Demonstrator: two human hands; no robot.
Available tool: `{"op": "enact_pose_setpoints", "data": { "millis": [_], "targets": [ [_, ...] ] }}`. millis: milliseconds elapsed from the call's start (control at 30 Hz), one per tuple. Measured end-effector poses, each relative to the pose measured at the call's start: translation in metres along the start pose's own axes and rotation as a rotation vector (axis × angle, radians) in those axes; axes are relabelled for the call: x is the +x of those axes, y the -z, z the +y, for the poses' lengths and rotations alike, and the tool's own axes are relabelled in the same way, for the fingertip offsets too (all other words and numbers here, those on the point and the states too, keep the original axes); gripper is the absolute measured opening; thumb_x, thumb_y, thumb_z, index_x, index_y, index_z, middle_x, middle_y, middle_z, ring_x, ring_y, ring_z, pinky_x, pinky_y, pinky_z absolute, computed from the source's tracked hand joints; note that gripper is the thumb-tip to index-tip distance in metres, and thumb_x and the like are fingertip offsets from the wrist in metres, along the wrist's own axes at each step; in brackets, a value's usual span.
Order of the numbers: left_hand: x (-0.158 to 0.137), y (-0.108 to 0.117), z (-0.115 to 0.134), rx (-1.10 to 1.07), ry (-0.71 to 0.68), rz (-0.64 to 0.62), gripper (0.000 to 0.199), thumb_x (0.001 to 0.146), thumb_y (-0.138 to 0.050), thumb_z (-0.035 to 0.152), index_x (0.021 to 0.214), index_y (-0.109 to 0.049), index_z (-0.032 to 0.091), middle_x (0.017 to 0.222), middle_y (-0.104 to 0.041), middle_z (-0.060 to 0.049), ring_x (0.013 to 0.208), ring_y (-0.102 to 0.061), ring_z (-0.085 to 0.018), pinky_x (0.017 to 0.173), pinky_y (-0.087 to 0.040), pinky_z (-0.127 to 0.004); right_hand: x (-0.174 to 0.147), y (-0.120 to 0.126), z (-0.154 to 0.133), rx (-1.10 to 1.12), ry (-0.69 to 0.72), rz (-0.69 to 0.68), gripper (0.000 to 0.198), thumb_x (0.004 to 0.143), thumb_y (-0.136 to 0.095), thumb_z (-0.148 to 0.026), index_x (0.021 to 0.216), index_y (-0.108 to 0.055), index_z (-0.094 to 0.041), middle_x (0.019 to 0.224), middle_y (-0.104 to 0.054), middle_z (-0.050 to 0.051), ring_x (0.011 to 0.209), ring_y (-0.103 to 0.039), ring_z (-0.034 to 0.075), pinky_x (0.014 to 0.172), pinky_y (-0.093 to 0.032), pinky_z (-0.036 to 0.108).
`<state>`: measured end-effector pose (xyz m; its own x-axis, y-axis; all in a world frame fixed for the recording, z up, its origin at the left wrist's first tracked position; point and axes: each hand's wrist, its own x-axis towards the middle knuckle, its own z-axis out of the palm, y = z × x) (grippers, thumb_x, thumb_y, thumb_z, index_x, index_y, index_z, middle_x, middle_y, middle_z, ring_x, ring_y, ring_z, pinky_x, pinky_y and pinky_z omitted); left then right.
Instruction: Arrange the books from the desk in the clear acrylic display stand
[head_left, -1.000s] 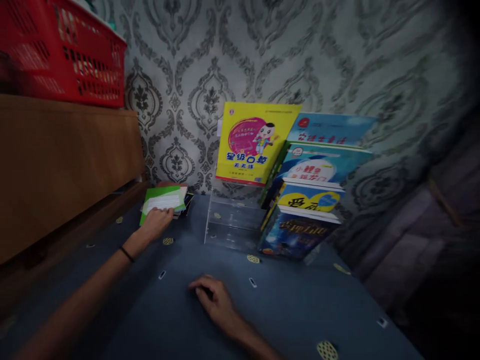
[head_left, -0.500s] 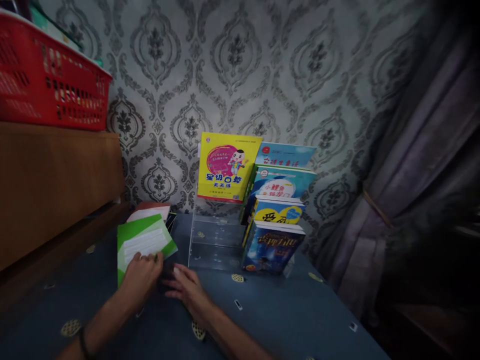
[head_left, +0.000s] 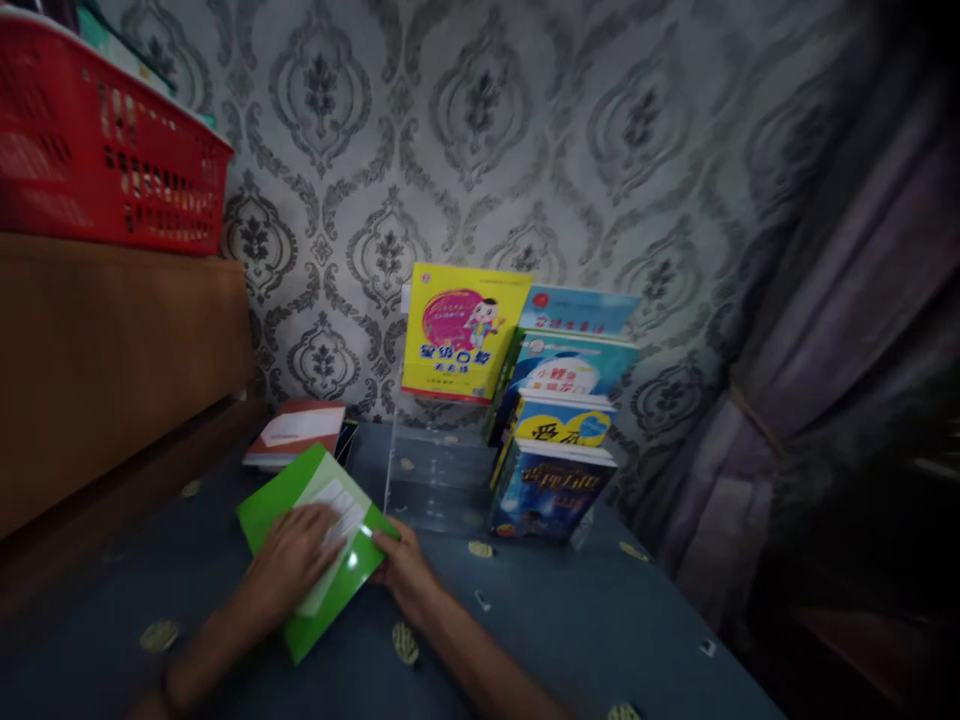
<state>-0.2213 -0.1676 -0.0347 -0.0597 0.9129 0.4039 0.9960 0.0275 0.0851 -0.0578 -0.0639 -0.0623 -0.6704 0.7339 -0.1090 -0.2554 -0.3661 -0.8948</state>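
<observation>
A green booklet [head_left: 319,622] with a white panel on its cover is held tilted above the table, in front of the stack at the left. My right hand [head_left: 405,570] grips its right edge, thumb on the cover and fingers underneath. Across the white panel lies my left hand [head_left: 292,555], its fingers laid over the cover and slightly blurred. Behind the booklet is a reddish-brown and white book [head_left: 296,432] on a small stack. To the right, a clear acrylic stand [head_left: 435,480] carries a yellow workbook [head_left: 465,335] on its upper rear tier.
Several books stand in a stepped row in the stand's right side, a dark blue book [head_left: 551,490] frontmost. A brown wooden cabinet [head_left: 120,370] with a red basket [head_left: 112,150] on top borders the left. A purple curtain [head_left: 817,380] hangs right of the blue table [head_left: 570,630].
The green booklet has come off the stack toward me and turned, uncovering the reddish-brown and white book. My right hand has taken hold of its right edge; my left hand has slid onto its cover.
</observation>
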Motion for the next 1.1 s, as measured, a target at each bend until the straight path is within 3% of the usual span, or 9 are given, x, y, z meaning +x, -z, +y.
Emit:
{"op": "enact_pose_setpoints", "data": {
  "millis": [100, 200, 300, 433, 567, 700, 800, 933, 1100],
  "targets": [
    [0.001, 0.004, -0.030, 0.010, 0.243, -0.046, 0.040, 0.102, -0.044, 0.031, 0.134, -0.059, 0.014, 0.143, -0.060, -0.019, 0.129, -0.060, -0.032, 0.105, -0.049, -0.049, -0.013, 0.010, -0.008, -0.049, -0.076, -0.012, 0.047, 0.060, -0.088, -0.044, 0.092, -0.066, -0.018, 0.068, -0.071, -0.001, 0.056, -0.067, 0.016, 0.054, -0.055, 0.030],
    [-0.011, 0.004, -0.047, -0.002, 0.306, -0.127, 0.040, 0.100, -0.047, 0.031, 0.134, -0.057, 0.013, 0.133, -0.066, -0.017, 0.121, -0.063, -0.029, 0.102, -0.051, -0.044, -0.028, 0.025, -0.012, -0.110, -0.166, -0.039, 0.035, 0.065, -0.086, -0.037, 0.088, -0.067, -0.018, 0.068, -0.073, 0.001, 0.056, -0.069, 0.018, 0.054, -0.057, 0.031],
    [-0.024, 0.003, -0.046, -0.015, 0.297, -0.178, 0.036, 0.101, -0.047, 0.031, 0.132, -0.059, 0.017, 0.131, -0.067, -0.013, 0.123, -0.061, -0.027, 0.106, -0.048, -0.041, -0.042, 0.041, -0.017, -0.186, -0.180, -0.036, 0.034, 0.065, -0.086, -0.038, 0.085, -0.066, -0.019, 0.071, -0.074, 0.002, 0.060, -0.070, 0.018, 0.056, -0.057, 0.030],
    [-0.031, 0.005, -0.034, -0.056, 0.263, -0.227, 0.034, 0.099, -0.052, 0.031, 0.129, -0.062, 0.019, 0.124, -0.070, -0.012, 0.109, -0.067, -0.027, 0.093, -0.052, -0.037, -0.053, 0.061, -0.027, -0.332, -0.127, 0.025, 0.041, 0.062, -0.087, -0.048, 0.081, -0.064, -0.019, 0.069, -0.070, 0.001, 0.058, -0.065, 0.017, 0.051, -0.052, 0.027],
    [-0.030, 0.007, -0.025, -0.129, 0.210, -0.278, 0.023, 0.099, -0.052, 0.031, 0.113, -0.069, 0.023, 0.105, -0.076, -0.005, 0.094, -0.072, -0.022, 0.080, -0.052, -0.029, -0.055, 0.081, -0.032, -0.483, -0.015, 0.151, 0.048, 0.059, -0.083, -0.047, 0.093, -0.066, -0.019, 0.072, -0.068, 0.000, 0.061, -0.061, 0.017, 0.054, -0.047, 0.027],
    [-0.029, 0.007, -0.018, -0.156, 0.175, -0.297, 0.023, 0.101, -0.049, 0.031, 0.110, -0.069, 0.024, 0.090, -0.076, -0.002, 0.082, -0.071, -0.020, 0.075, -0.051, -0.028, -0.056, 0.093, -0.033, -0.682, 0.132, 0.269, 0.042, 0.063, -0.077, -0.043, 0.096, -0.070, -0.019, 0.074, -0.068, 0.000, 0.064, -0.056, 0.018, 0.058, -0.043, 0.029],
    [-0.028, 0.003, -0.014, -0.131, 0.148, -0.261, 0.022, 0.101, -0.049, 0.029, 0.110, -0.068, 0.022, 0.109, -0.074, -0.008, 0.102, -0.069, -0.024, 0.087, -0.054, -0.033, -0.060, 0.095, -0.032, -0.972, 0.252, 0.282, 0.042, 0.073, -0.067, -0.046, 0.104, -0.073, -0.018, 0.076, -0.070, 0.003, 0.063, -0.057, 0.020, 0.058, -0.043, 0.031],
    [-0.029, -0.013, -0.011, -0.178, -0.013, -0.157, 0.026, 0.100, -0.051, 0.023, 0.121, -0.064, 0.020, 0.134, -0.065, -0.012, 0.129, -0.057, -0.026, 0.110, -0.048, -0.043, -0.066, 0.097, -0.031, -1.212, 0.312, 0.260, 0.042, 0.082, -0.060, -0.046, 0.113, -0.072, -0.020, 0.090, -0.076, 0.007, 0.066, -0.061, 0.022, 0.063, -0.048, 0.034],
    [-0.032, -0.031, -0.014, -0.226, -0.034, -0.155, 0.033, 0.103, -0.045, 0.023, 0.131, -0.062, 0.018, 0.145, -0.061, -0.012, 0.138, -0.052, -0.026, 0.113, -0.045, -0.049, -0.073, 0.102, -0.031, -1.490, 0.382, 0.302, 0.039, 0.088, -0.057, -0.041, 0.115, -0.072, -0.017, 0.113, -0.073, 0.014, 0.095, -0.067, 0.031, 0.080, -0.053, 0.044]
  ]
}}
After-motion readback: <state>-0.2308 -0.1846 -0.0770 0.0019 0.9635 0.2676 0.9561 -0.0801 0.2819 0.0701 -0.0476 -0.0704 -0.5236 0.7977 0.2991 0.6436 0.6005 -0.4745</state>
